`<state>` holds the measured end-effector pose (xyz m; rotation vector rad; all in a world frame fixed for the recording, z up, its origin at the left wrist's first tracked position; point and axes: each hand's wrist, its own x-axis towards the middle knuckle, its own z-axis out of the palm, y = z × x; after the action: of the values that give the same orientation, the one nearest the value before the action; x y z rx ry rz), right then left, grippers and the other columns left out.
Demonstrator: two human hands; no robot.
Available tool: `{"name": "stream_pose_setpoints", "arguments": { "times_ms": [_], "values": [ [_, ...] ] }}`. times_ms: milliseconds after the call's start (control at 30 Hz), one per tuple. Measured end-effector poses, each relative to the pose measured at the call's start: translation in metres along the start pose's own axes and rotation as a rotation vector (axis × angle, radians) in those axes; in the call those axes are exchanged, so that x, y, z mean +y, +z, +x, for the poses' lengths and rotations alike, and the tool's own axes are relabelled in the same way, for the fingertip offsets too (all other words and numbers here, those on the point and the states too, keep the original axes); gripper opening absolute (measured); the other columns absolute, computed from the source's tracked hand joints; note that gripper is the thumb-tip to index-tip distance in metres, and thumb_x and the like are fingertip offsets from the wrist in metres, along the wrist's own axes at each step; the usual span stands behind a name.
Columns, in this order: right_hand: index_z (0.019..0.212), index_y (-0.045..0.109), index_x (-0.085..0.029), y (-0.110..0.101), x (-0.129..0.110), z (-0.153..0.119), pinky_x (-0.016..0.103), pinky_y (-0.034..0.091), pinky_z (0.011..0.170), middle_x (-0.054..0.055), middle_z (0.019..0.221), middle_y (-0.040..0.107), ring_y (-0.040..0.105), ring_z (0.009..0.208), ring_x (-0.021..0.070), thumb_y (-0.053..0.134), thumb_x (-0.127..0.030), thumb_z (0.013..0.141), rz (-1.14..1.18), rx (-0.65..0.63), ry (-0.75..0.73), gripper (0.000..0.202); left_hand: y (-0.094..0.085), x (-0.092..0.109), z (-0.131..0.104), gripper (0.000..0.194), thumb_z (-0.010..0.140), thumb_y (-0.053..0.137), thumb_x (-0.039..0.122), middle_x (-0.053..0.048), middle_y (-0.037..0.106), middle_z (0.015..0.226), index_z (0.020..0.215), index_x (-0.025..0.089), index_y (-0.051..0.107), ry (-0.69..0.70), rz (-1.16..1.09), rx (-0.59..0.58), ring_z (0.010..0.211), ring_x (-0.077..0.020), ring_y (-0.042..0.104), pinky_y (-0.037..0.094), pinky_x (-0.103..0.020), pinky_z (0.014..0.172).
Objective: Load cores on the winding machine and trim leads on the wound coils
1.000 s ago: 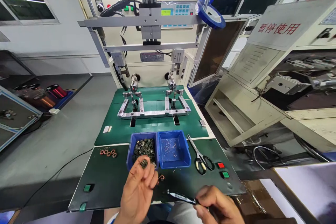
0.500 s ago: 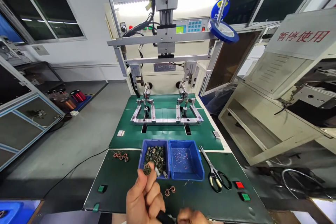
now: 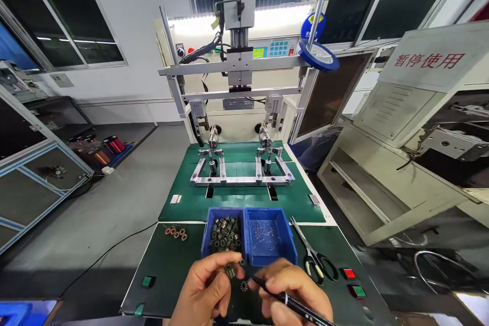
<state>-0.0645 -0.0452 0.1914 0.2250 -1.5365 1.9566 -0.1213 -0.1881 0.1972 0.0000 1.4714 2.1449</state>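
Note:
My left hand [image 3: 202, 290] pinches a small slotted metal core [image 3: 229, 271] between thumb and fingers, just in front of the left blue bin [image 3: 204, 245]. That bin holds many similar dark cores [image 3: 225, 233]. In my right hand [image 3: 296, 285] is a black marker pen [image 3: 301, 309], its tip pointing left toward the core, with a gap between them. A copper-wound core [image 3: 244, 286] lies on the green mat between my hands, partly hidden. The right blue bin [image 3: 269, 254], holding thin wire scraps, stands beyond my right hand.
Scissors [image 3: 311, 252] lie right of the bins. Several copper-wound cores [image 3: 175, 233] rest at the left. A metal winding fixture [image 3: 240, 180] stands behind the bins. Red [image 3: 349, 273] and green [image 3: 358, 291] buttons are at the right, another green button [image 3: 147, 281] at the left.
My left hand has turned and lowered the core toward me. My right hand has come up from the bottom edge with the marker pen, near the core. The view has tilted slightly upward.

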Motion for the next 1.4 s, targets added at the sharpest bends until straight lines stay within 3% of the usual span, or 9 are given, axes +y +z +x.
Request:
{"name": "stream_pose_setpoints", "arguments": {
  "times_ms": [100, 267, 400, 533, 767, 900, 1033, 1100, 1400],
  "values": [
    [0.088, 0.067, -0.026, 0.001, 0.011, 0.000, 0.037, 0.058, 0.079, -0.001, 0.067, 0.064, 0.064, 0.064, 0.0167, 0.065, -0.020, 0.083, -0.120, -0.034, -0.078, 0.008, -0.001, 0.001, -0.001, 0.045, 0.058, 0.083, 0.059, -0.004, 0.071, 0.073, 0.090, 0.027, 0.080, 0.006, 0.042, -0.013, 0.039, 0.0010, 0.039, 0.016, -0.016, 0.042],
    [0.086, 0.063, -0.025, 0.007, 0.023, -0.010, 0.035, 0.061, 0.074, -0.002, 0.066, 0.063, 0.065, 0.059, 0.0154, 0.061, -0.013, 0.082, -0.217, -0.001, -0.158, 0.013, -0.005, -0.003, 0.002, 0.049, 0.059, 0.081, 0.062, -0.002, 0.067, 0.065, 0.091, 0.024, 0.081, 0.029, 0.114, -0.018, 0.040, -0.0020, 0.039, 0.021, -0.018, 0.043],
    [0.084, 0.061, -0.024, 0.010, 0.024, -0.010, 0.033, 0.061, 0.072, 0.000, 0.069, 0.067, 0.069, 0.066, 0.0183, 0.060, -0.012, 0.080, -0.306, 0.041, -0.186, 0.012, -0.007, -0.005, 0.003, 0.054, 0.060, 0.078, 0.066, 0.003, 0.051, 0.047, 0.090, 0.021, 0.081, 0.033, 0.156, -0.018, 0.039, -0.0034, 0.032, 0.021, -0.020, 0.044],
    [0.087, 0.061, -0.024, 0.011, 0.022, -0.007, 0.031, 0.061, 0.070, 0.000, 0.070, 0.068, 0.069, 0.063, 0.0172, 0.060, -0.008, 0.078, -0.325, -0.012, -0.220, 0.019, -0.008, -0.005, 0.001, 0.054, 0.060, 0.077, 0.067, 0.006, 0.043, 0.042, 0.090, 0.022, 0.081, 0.019, 0.172, -0.003, 0.040, -0.0044, 0.030, 0.021, -0.020, 0.044],
    [0.076, 0.061, -0.025, 0.028, 0.024, -0.009, 0.028, 0.058, 0.068, -0.002, 0.061, 0.064, 0.068, 0.063, 0.0174, 0.060, -0.014, 0.077, -0.300, 0.171, -0.188, 0.011, -0.008, -0.004, 0.000, 0.049, 0.060, 0.078, 0.065, 0.006, 0.044, 0.046, 0.088, 0.025, 0.081, 0.036, 0.186, 0.038, 0.040, -0.0031, 0.032, 0.021, -0.019, 0.044],
    [0.076, 0.062, -0.024, 0.023, 0.020, -0.007, 0.026, 0.058, 0.067, -0.003, 0.061, 0.064, 0.069, 0.064, 0.0170, 0.059, -0.011, 0.075, -0.324, 0.127, -0.199, 0.013, -0.007, -0.003, 0.000, 0.048, 0.060, 0.079, 0.064, 0.005, 0.052, 0.052, 0.088, 0.024, 0.081, 0.044, 0.184, 0.044, 0.040, -0.0023, 0.034, 0.022, -0.019, 0.043],
    [0.084, 0.062, -0.023, 0.007, 0.014, -0.002, 0.030, 0.062, 0.073, -0.001, 0.070, 0.070, 0.072, 0.068, 0.0183, 0.061, -0.004, 0.073, -0.340, -0.065, -0.196, 0.022, -0.008, -0.005, 0.000, 0.050, 0.060, 0.080, 0.062, 0.005, 0.050, 0.047, 0.089, 0.022, 0.080, 0.018, 0.150, 0.044, 0.040, -0.0027, 0.033, 0.022, -0.019, 0.045],
    [0.085, 0.062, -0.023, 0.003, 0.012, -0.001, 0.030, 0.062, 0.074, -0.001, 0.073, 0.072, 0.074, 0.072, 0.0198, 0.062, -0.003, 0.074, -0.355, -0.102, -0.171, 0.024, -0.010, -0.007, 0.000, 0.049, 0.061, 0.081, 0.060, 0.006, 0.048, 0.043, 0.091, 0.021, 0.080, -0.001, 0.115, 0.049, 0.040, -0.0037, 0.033, 0.023, -0.020, 0.046],
    [0.077, 0.064, -0.024, 0.012, 0.008, -0.001, 0.022, 0.057, 0.058, 0.000, 0.067, 0.071, 0.073, 0.068, 0.0194, 0.061, -0.010, 0.072, -0.395, 0.065, -0.095, 0.015, -0.019, -0.013, 0.003, 0.050, 0.067, 0.079, 0.057, 0.007, 0.044, 0.039, 0.099, 0.019, 0.078, -0.016, 0.095, 0.006, 0.039, -0.0054, 0.034, 0.024, -0.021, 0.048]
  ]
}}
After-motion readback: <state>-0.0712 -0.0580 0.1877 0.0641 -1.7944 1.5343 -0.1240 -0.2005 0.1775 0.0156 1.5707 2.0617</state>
